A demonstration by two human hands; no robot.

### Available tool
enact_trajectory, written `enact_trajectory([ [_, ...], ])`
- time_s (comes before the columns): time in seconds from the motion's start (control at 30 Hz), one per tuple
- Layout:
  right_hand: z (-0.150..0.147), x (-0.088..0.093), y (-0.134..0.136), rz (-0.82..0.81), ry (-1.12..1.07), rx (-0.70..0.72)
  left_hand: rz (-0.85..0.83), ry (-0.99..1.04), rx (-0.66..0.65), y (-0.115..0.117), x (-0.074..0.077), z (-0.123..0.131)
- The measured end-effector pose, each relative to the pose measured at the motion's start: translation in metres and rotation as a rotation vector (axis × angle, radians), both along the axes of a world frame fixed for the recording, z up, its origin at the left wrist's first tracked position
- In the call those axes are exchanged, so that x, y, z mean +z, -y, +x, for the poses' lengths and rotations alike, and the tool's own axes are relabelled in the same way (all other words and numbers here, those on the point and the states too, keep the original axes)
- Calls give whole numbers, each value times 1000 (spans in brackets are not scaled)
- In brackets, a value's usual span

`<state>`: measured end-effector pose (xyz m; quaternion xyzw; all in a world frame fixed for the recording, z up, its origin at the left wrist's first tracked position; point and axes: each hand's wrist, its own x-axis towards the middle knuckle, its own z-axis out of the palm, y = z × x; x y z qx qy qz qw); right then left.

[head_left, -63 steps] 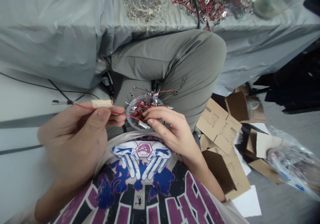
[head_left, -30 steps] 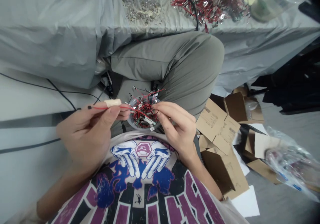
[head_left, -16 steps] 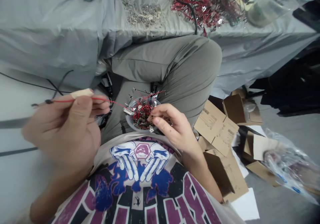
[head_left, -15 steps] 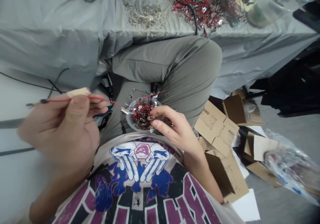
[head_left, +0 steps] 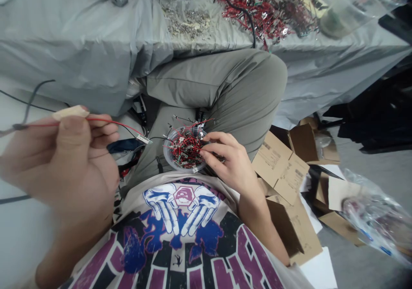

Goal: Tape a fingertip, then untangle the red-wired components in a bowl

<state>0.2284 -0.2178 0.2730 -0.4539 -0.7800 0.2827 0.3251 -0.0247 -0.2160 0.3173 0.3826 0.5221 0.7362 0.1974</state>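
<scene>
My left hand (head_left: 69, 160), partly smeared by motion, pinches a red wire (head_left: 107, 120) between thumb and index finger, with a beige wrap on the index finger. From it a red and a black lead run to a small white circuit strip (head_left: 142, 139), which hangs over my lap; a black lead stretches on toward the tub. A clear round plastic tub (head_left: 165, 155) sits in my lap, heaped with tangled red and black wires (head_left: 186, 145). My right hand (head_left: 230, 162) rests at the tub's right rim, fingertips touching the wires; what they hold, if anything, I cannot make out.
Ahead, a grey-covered table (head_left: 93, 44) carries a large heap of red wired parts (head_left: 257, 14), scattered metal bits (head_left: 186, 20) and clear containers (head_left: 347, 16). Opened cardboard boxes (head_left: 280, 164) and a clear plastic bag (head_left: 376, 216) lie on the floor at right.
My left hand has moved left, drawing the red wire and its white strip away from the tub. My right hand has shifted slightly right, to the tub's rim.
</scene>
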Motion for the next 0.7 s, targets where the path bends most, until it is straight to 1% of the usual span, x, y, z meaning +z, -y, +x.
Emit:
enact_trajectory([
  [0.07,-2,2,2,-44,-150,-58,87,62,-3,0,1,3],
  [0.1,-2,2,2,-73,-225,-90,94,84,-19,0,2,5],
  [0.17,-2,1,2,-146,-351,-158,57,88,-56,2,3,10],
  [0.23,-1,-1,1,-214,-386,-193,9,65,-85,6,3,14],
  [0.3,1,-4,-1,-239,-309,-170,-107,-32,-114,13,2,17],
  [0.33,2,-5,-2,-235,-262,-146,-195,-103,-131,16,1,18],
  [0.4,5,-5,-2,-228,-212,-112,-346,-296,-164,21,-1,17],
  [0.43,6,-4,-2,-238,-208,-109,-368,-411,-212,22,-2,17],
  [0.47,8,-4,-2,-255,-199,-109,-342,-524,-282,22,-2,17],
  [0.57,12,-4,-2,-297,-109,-73,-122,-786,-544,17,0,19],
  [0.6,14,-4,-3,-290,-62,-53,-74,-824,-617,15,1,20],
  [0.63,15,-2,-3,-264,-18,-39,-49,-840,-663,14,2,22],
  [0.7,17,3,-2,-180,25,-38,-38,-845,-700,13,2,25],
])
